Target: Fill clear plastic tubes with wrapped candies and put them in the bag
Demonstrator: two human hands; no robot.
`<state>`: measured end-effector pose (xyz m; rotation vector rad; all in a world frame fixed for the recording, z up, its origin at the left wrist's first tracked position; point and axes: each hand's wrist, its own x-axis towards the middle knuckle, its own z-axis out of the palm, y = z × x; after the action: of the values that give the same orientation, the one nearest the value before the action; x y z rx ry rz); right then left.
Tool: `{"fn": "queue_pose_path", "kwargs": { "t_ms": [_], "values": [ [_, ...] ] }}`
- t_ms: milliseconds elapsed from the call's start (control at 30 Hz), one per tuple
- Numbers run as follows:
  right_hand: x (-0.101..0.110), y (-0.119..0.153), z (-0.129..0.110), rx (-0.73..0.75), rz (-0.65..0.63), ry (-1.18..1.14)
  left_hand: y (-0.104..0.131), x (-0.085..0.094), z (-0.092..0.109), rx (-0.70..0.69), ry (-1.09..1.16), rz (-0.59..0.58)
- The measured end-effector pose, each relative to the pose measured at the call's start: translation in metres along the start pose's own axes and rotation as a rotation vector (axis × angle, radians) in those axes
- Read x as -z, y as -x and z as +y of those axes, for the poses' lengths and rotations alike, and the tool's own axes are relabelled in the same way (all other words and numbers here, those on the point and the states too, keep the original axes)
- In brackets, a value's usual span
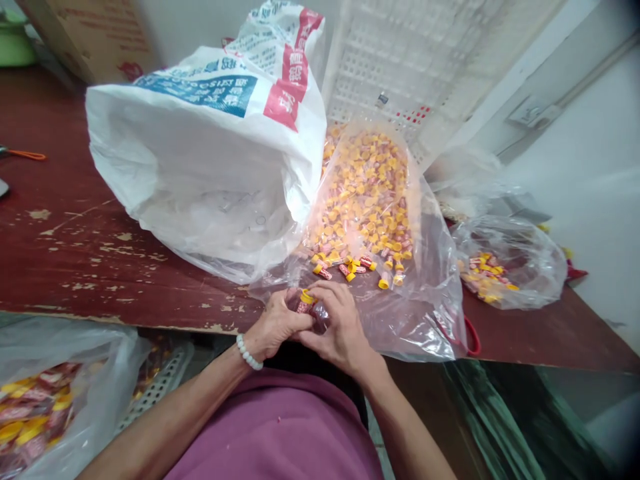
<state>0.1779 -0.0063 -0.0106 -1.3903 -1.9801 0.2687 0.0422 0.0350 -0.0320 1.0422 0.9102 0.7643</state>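
At the table's front edge, my left hand (277,325), with a pale bead bracelet on its wrist, is closed around a small red-and-white patterned piece with a yellow cap (305,301). My right hand (341,325) meets it from the right, its fingers curled round a dark, shiny clear-wrapped thing (320,316) that I cannot make out well. Just beyond the hands, a large clear plastic bag (420,293) lies open, with a big heap of yellow-capped pieces (367,187) in it. Several loose ones lie at its near end.
A big white printed sack (200,153) gapes open on the red table (65,247). A white perforated crate (395,73) stands behind the heap. At right is a small clear bag (530,267) of pieces; at lower left, another filled bag (40,413). A cardboard box (100,40) stands at back left.
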Motion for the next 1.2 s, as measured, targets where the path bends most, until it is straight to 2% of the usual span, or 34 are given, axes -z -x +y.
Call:
{"fn": "queue_pose_path", "kwargs": {
  "t_ms": [33,100,200,267,333,400,500,600,667,733,833,1000,1133,1200],
  "values": [
    [0.003,-0.002,0.008,-0.035,-0.022,-0.077,0.000,0.001,0.002,0.018,0.005,0.014],
    [0.008,-0.006,0.030,-0.145,0.035,-0.099,0.001,0.004,0.006,0.090,0.013,0.023],
    [0.006,-0.013,0.069,-0.338,0.166,0.164,0.006,0.006,0.013,0.178,0.042,-0.022],
    [0.000,-0.017,0.088,-0.389,0.152,0.269,0.009,0.007,0.015,0.183,0.059,-0.059],
    [-0.003,-0.018,0.096,-0.397,0.131,0.255,0.010,0.006,0.015,0.159,0.055,-0.093],
    [-0.001,-0.018,0.091,-0.399,0.147,0.223,0.010,0.005,0.013,0.073,0.017,-0.112],
    [0.016,-0.015,0.062,-0.380,0.155,0.040,0.009,0.005,0.009,-0.135,-0.175,-0.124],
    [0.038,-0.014,0.024,-0.214,0.109,-0.220,0.009,0.005,0.008,-0.314,-0.427,-0.111],
    [0.047,-0.015,0.003,-0.072,0.051,-0.245,0.010,0.004,0.009,-0.372,-0.489,-0.126],
    [0.051,-0.016,-0.009,0.025,-0.021,-0.204,0.012,0.003,0.011,-0.370,-0.476,-0.173],
    [0.051,-0.016,-0.014,0.076,-0.118,-0.181,0.014,0.003,0.012,-0.331,-0.420,-0.231],
    [0.056,-0.012,-0.011,0.019,-0.088,-0.215,0.013,0.004,0.008,-0.286,-0.336,-0.194],
    [0.054,-0.004,-0.009,0.016,-0.277,-0.103,0.013,0.005,0.009,-0.226,-0.222,-0.188],
    [0.043,0.000,-0.009,0.024,-0.305,-0.032,0.015,0.002,0.011,-0.176,-0.158,-0.209]
  ]
}}
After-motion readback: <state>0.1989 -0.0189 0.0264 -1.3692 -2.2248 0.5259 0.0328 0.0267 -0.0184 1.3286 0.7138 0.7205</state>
